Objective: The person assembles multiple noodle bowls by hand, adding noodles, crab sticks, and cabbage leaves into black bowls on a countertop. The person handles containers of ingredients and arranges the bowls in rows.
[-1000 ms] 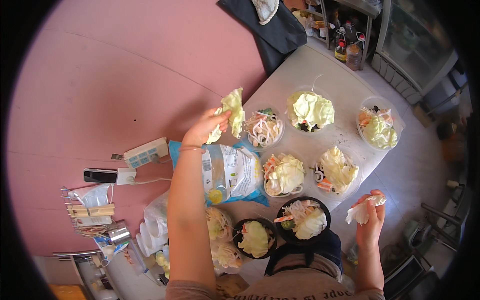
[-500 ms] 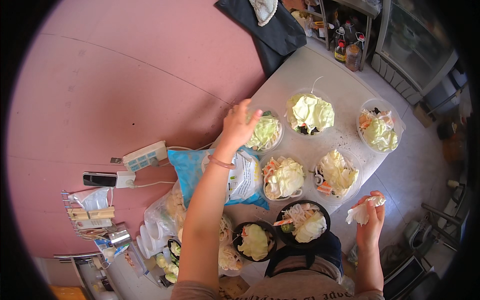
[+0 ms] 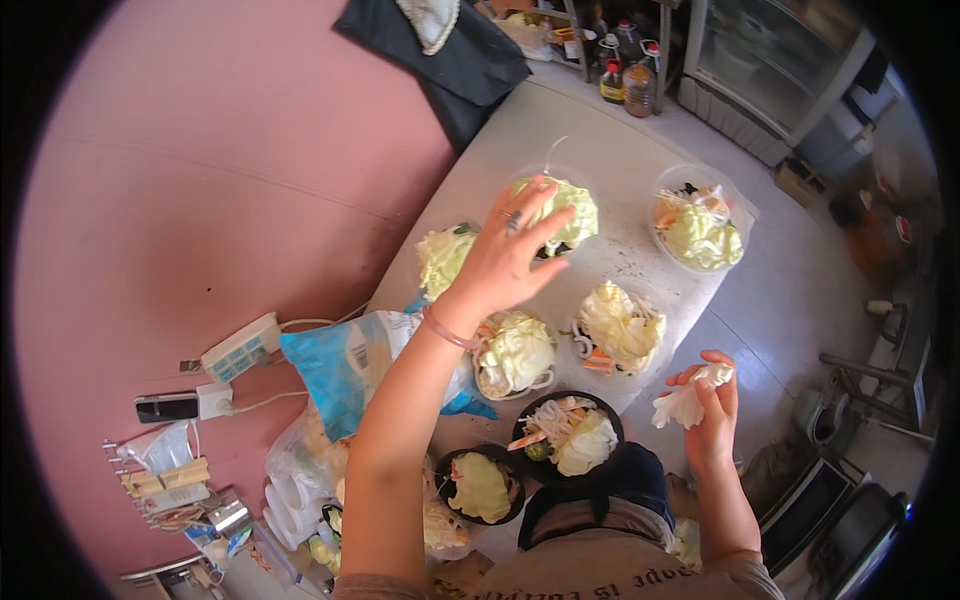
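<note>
My left hand (image 3: 512, 250) is open, fingers spread, reaching over the far middle clear bowl, where a pale green cabbage leaf (image 3: 576, 218) lies on top; I cannot tell whether the fingertips touch it. In my right hand (image 3: 712, 410), beyond the table's right edge, a torn whitish cabbage leaf (image 3: 680, 405) is pinched. Other clear bowls hold cabbage over mixed food: a left one (image 3: 442, 262), a far right one (image 3: 700, 235), a near right one (image 3: 622, 328) and a near left one (image 3: 516, 352). Two black bowls, one larger (image 3: 578, 438) and one smaller (image 3: 480, 487), stand nearest my body.
A blue and white plastic bag (image 3: 335, 365) lies under my left forearm. Along the pink wall (image 3: 200, 200) are a power strip (image 3: 240, 347) and a phone (image 3: 167, 407). Black cloth (image 3: 440, 70) covers the table's far corner. Bottles (image 3: 638, 88) and a glass-door fridge (image 3: 770, 65) stand beyond.
My left hand has moved right, from the left clear bowl to over the far middle one. My right hand keeps its leaf. The whole view has shifted, so the table appears further left.
</note>
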A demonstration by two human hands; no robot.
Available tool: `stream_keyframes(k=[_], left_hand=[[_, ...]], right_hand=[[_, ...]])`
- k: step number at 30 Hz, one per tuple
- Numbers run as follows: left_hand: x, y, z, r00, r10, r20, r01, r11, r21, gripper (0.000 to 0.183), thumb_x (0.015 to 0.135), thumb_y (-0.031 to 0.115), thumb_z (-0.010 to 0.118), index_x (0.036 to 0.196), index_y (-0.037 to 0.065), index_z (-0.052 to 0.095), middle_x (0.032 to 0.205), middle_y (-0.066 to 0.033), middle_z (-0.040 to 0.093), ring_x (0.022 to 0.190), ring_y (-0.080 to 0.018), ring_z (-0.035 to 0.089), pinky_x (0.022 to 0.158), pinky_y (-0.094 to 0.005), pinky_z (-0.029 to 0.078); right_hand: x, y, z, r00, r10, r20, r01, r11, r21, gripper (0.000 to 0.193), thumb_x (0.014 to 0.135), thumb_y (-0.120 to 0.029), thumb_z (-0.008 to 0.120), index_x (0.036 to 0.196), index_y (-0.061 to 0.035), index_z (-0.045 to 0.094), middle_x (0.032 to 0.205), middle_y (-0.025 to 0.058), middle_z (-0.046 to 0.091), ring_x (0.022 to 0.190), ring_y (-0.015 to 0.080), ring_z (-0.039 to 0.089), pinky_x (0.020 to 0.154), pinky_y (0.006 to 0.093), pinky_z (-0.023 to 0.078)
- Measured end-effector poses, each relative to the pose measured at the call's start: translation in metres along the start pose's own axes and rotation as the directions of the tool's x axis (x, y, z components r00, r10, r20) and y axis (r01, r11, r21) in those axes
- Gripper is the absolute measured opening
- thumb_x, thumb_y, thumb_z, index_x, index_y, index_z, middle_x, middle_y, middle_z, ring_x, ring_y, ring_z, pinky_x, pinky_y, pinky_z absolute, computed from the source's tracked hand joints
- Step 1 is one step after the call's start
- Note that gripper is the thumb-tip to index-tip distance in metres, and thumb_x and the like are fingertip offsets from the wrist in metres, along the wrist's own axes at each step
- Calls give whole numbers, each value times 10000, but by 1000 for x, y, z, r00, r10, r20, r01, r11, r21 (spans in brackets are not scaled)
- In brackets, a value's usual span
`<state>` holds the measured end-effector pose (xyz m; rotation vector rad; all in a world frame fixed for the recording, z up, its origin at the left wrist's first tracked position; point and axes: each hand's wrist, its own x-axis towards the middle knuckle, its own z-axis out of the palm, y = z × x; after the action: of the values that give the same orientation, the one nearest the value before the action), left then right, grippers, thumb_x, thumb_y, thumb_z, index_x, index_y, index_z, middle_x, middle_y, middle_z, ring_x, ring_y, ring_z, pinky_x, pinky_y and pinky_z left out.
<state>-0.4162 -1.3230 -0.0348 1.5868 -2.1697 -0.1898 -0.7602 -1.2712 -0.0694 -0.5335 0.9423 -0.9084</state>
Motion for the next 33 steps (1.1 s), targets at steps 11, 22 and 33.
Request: stream_keyframes(k=[11, 22, 33], left_hand=[[-31, 55, 57, 957, 130, 260, -47, 952, -302, 598, 709, 160, 847, 1268, 137, 634, 1249, -60, 615, 1259, -265, 536, 1129, -477, 399], [-125, 147, 21, 965, -237, 110, 258, 936, -239, 547, 742, 270, 857, 1189, 59, 623, 1009, -120, 657, 915, -311, 650, 774, -394, 544], [-212, 152, 43, 628, -618, 473, 507, -136, -851, 351, 945, -30, 640, 1280, -13, 535, 1098, -59, 661, 996, -128, 641, 865, -282, 539]], right_hand=[[6, 4, -21, 999, 38, 24, -32, 978, -207, 386, 931, -59, 614, 1294, -88, 486, 1061, 58, 572, 732, 138, 602, 663, 305, 546], [-25, 23, -31, 933, 60, 356, 161, 813, -560, 366, 857, -69, 792, 1125, -36, 546, 980, 25, 615, 894, 101, 586, 800, 245, 484], [-35, 36, -15, 976, 135, 171, -37, 877, -478, 316, 927, -78, 712, 1187, -47, 536, 961, 26, 618, 714, 72, 528, 611, 224, 450]])
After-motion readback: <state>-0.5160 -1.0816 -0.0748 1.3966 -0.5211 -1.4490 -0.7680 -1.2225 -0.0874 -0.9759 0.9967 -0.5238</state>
